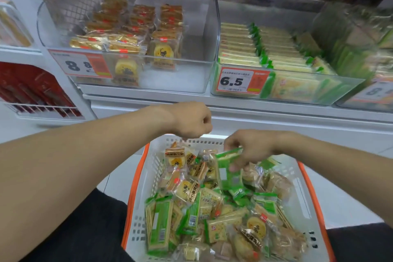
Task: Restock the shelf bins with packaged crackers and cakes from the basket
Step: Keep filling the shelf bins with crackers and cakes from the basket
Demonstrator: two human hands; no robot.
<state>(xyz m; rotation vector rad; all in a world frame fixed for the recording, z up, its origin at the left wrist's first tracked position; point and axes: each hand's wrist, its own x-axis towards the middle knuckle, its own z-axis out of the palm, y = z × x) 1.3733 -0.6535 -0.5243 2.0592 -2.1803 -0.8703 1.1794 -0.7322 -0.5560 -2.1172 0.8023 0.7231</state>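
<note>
Item: green cracker packet [228, 168], flat, film-wrapped, green-bordered with a pale centre; lifted at the far end of the white basket [306, 204], just above the heap of mixed packets

Handling, as judged: light, thin, wrapper slippery and crinkly, contents brittle; best taken by the flat faces or the long edges, not squeezed across the middle, not tugged by the sealed end

Right hand [248, 151]: fingers curled down over the packet's upper end, thumb beneath, pinching it

Left hand [192, 120]: hovering above the basket's far rim, fingers curled in loosely; nothing seen in it, underside hidden

Stock in basket: more green cracker packets [161, 225] standing on edge at the near left; clear-wrapped round cakes [184, 189] with yellow faces, soft-looking, likely to dent under pressure

Destination, as judged: clear bin [331, 91] priced 6.5, nearly full of matching green packets in neat rows on edge

Neighbouring clear bin [191, 74] priced 8.8: cake packets [163, 53] stacked at left and centre, right part bare
</note>
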